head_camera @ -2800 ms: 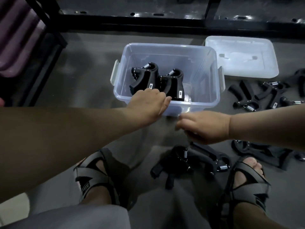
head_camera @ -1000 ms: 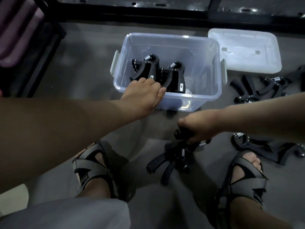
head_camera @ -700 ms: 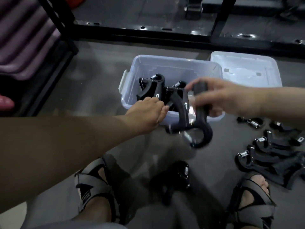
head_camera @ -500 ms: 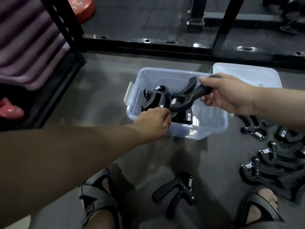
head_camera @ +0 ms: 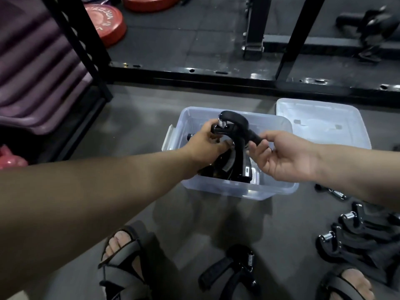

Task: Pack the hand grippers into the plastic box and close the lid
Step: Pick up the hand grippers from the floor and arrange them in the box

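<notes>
A clear plastic box [head_camera: 270, 189] stands on the grey floor with black hand grippers packed inside. Over it a black hand gripper [head_camera: 234, 128] with a steel spring is held upright. My left hand [head_camera: 207, 146] grips it near the spring end, and my right hand [head_camera: 281, 154] pinches its other handle. The box's clear lid [head_camera: 320, 126] lies flat on the floor just right of the box. Another hand gripper [head_camera: 233, 271] lies on the floor between my feet.
Several more black hand grippers [head_camera: 363, 237] lie in a heap on the floor at the right. A black steel rack frame [head_camera: 216, 75] runs behind the box. Red weight plates [head_camera: 108, 24] lie at the far left. My sandalled feet [head_camera: 123, 263] are at the bottom.
My right hand picked a hand gripper off the floor and carried it over the box. My left hand left the box's near rim and took hold of the same gripper.
</notes>
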Tool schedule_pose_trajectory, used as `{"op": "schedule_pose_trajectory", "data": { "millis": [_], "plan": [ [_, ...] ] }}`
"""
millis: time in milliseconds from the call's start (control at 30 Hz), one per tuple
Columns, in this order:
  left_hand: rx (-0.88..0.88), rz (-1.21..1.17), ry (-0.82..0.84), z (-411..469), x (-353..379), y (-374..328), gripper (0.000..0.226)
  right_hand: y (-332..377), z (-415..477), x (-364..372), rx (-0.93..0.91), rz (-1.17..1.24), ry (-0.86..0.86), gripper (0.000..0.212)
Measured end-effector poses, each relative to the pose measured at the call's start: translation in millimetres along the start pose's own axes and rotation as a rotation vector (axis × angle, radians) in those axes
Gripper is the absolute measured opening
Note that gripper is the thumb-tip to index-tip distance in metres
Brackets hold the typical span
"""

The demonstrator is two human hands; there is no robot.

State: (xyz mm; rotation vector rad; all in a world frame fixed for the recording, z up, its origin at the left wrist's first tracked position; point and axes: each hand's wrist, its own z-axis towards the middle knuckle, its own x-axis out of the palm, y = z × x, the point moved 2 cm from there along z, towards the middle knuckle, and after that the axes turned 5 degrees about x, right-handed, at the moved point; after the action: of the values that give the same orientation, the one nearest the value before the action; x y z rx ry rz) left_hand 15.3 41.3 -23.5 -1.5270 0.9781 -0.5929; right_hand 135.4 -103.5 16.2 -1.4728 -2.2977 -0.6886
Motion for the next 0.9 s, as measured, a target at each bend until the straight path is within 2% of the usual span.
{"op": "schedule_pose_trajectory", "data": {
  "millis": [100,333,433,533,633,733,800,900],
  "plan": [
    [0.001,-0.020,0.059,5,-8,-2,0.022,-2,4,-5,0.048,-0.013,-0.023,0.025],
    [-0.080,-0.104,0.197,15,-6,-4,0.024,3,14,-12,0.150,-0.054,-0.035,0.032],
    [-0.116,-0.158,0.250,19,-5,-9,0.022,5,17,-14,0.215,-0.135,-0.032,0.031],
    [-0.150,-0.223,0.261,22,-2,-6,0.026,6,19,-14,0.222,-0.251,-0.072,0.040],
    [-0.189,-0.308,0.189,24,2,0,0.019,8,24,-15,0.194,-0.406,-0.115,0.046],
    [-0.216,-0.322,0.149,26,6,7,0.026,7,28,-16,0.142,-0.510,-0.133,0.034],
    [-0.226,-0.311,0.128,26,7,9,0.029,9,31,-17,0.036,-0.541,-0.144,0.031],
    [-0.218,-0.269,0.105,23,11,11,0.020,10,36,-19,-0.140,-0.610,-0.149,0.040]
  ]
}}
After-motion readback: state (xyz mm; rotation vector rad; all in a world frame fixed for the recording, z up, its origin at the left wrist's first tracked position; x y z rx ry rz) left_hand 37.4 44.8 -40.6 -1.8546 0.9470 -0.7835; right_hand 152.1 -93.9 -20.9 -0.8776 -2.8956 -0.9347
